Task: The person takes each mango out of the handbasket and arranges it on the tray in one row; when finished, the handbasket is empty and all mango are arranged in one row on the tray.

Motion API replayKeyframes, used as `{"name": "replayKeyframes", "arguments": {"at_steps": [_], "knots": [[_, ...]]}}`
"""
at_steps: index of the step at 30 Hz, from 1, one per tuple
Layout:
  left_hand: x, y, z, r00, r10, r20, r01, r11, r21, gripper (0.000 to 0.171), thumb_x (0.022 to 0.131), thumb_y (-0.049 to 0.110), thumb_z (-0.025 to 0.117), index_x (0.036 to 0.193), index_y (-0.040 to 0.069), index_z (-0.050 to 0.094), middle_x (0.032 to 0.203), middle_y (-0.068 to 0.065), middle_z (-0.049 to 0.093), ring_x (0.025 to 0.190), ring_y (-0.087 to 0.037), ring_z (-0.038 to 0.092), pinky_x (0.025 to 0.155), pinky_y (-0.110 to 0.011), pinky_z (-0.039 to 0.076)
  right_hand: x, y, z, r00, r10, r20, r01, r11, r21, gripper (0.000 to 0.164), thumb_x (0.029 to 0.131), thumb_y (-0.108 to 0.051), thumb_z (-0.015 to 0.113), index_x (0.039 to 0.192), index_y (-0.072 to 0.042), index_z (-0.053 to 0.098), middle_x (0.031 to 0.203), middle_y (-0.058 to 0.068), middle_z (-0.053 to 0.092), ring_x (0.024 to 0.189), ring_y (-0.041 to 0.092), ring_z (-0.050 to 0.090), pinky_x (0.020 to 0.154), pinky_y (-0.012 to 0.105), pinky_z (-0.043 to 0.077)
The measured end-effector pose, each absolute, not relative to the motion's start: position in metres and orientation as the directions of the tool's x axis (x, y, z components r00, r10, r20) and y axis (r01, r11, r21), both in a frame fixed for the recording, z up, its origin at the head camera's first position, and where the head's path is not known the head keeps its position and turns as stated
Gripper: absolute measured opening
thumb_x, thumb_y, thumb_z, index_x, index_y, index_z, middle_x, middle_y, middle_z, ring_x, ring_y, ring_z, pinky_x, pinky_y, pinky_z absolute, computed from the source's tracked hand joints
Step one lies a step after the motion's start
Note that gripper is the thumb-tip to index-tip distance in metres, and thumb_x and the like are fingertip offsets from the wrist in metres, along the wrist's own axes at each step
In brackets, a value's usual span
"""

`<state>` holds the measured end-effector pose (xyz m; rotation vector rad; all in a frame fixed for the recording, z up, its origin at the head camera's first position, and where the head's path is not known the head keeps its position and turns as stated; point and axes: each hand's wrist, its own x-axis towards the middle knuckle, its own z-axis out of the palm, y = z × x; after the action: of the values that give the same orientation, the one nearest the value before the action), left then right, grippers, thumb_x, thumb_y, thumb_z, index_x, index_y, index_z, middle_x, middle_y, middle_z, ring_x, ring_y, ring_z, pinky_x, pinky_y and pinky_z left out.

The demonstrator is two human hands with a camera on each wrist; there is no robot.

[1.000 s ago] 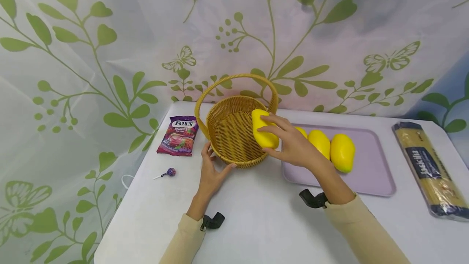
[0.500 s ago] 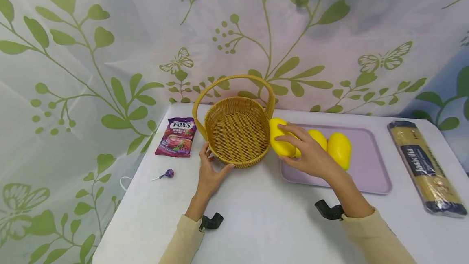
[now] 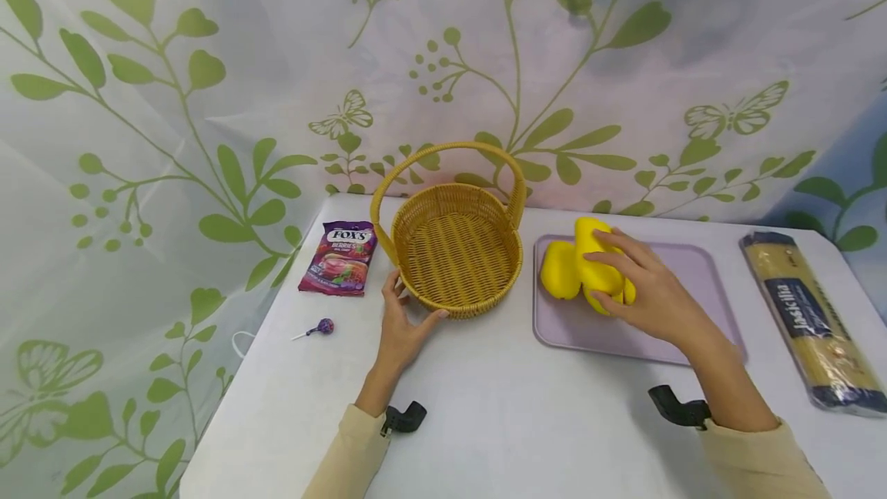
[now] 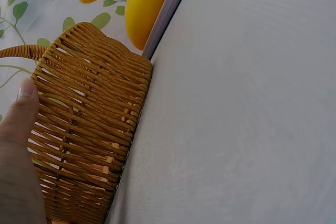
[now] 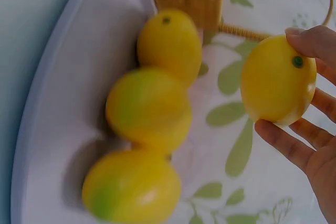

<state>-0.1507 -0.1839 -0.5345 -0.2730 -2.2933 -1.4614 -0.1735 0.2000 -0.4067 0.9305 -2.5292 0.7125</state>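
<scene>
My left hand (image 3: 402,329) holds the woven basket (image 3: 457,260) at its near left side. Its thumb (image 4: 18,124) lies against the wicker wall in the left wrist view. Nothing lies inside the basket, whose tall handle stands upright. My right hand (image 3: 647,291) grips a yellow mango (image 3: 596,252) between thumb and fingers, raised over the lilac tray (image 3: 693,314). Three more mangoes sit on that tray: a left one (image 3: 560,272), plus a middle one (image 5: 149,108) and another (image 5: 131,187) that the held mango and hand partly cover in the head view.
A purple candy bag (image 3: 339,259) lies left of the basket, with a lollipop (image 3: 324,326) in front of it. A long pasta pack (image 3: 811,322) is at the right table edge. Behind the white table (image 3: 513,422) hangs a leaf-patterned cloth (image 3: 277,60).
My right hand has carried the mango rightward, from over the basket's right rim to above the tray. My left hand has stayed on the basket.
</scene>
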Motion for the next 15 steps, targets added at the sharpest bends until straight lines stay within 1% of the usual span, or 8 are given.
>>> {"name": "replayKeyframes", "arguments": {"at_steps": [5,7,10,12,15], "knots": [[-0.15,-0.182,-0.532,-0.894,-0.055,0.446,0.378,0.443,0.813,0.102,0.074,0.031,0.079,0.144,0.002,0.012,0.143,-0.021,0.033,0.128,-0.038,0.037,0.093,-0.052,0.04,-0.17,0.24,-0.409,-0.789,-0.423,0.447,-0.588,0.732,-0.345,0.059,0.064,-0.004,0.082,0.118,-0.011,0.059,0.143,0.009,0.039,0.138,0.03,0.027,0.102,0.055,0.032],[-0.15,-0.182,-0.532,-0.892,-0.054,0.449,0.382,0.444,0.811,0.102,0.073,0.03,0.079,0.144,0.002,0.012,0.142,-0.022,0.033,0.127,-0.04,0.038,0.093,-0.052,0.04,-0.168,0.255,-0.411,-0.803,-0.397,0.445,-0.563,0.75,-0.347,0.061,0.062,-0.002,0.083,0.118,-0.011,0.059,0.143,0.01,0.039,0.138,0.031,0.026,0.107,0.052,0.028],[-0.15,-0.182,-0.533,-0.893,-0.048,0.447,0.381,0.447,0.809,0.102,0.074,0.03,0.079,0.144,0.002,0.011,0.142,-0.021,0.033,0.127,-0.039,0.038,0.093,-0.052,0.04,-0.166,0.276,-0.415,-0.81,-0.366,0.458,-0.544,0.761,-0.353,0.062,0.06,0.002,0.083,0.116,-0.008,0.059,0.141,0.014,0.04,0.137,0.034,0.027,0.11,0.05,0.024],[-0.15,-0.182,-0.533,-0.895,-0.047,0.444,0.379,0.447,0.811,0.102,0.074,0.03,0.079,0.145,0.003,0.011,0.143,-0.02,0.032,0.127,-0.039,0.037,0.093,-0.052,0.04,-0.163,0.287,-0.418,-0.829,-0.336,0.446,-0.514,0.772,-0.374,0.06,0.06,0.004,0.082,0.115,-0.008,0.06,0.141,0.015,0.041,0.137,0.035,0.026,0.109,0.053,0.023],[-0.15,-0.182,-0.533,-0.897,-0.047,0.439,0.376,0.441,0.815,0.102,0.074,0.031,0.079,0.145,0.004,0.011,0.143,-0.019,0.032,0.128,-0.038,0.037,0.094,-0.052,0.039,-0.161,0.302,-0.425,-0.865,-0.296,0.405,-0.464,0.781,-0.418,0.057,0.063,0.006,0.079,0.115,-0.006,0.06,0.141,0.017,0.04,0.137,0.037,0.025,0.105,0.061,0.023]]}}
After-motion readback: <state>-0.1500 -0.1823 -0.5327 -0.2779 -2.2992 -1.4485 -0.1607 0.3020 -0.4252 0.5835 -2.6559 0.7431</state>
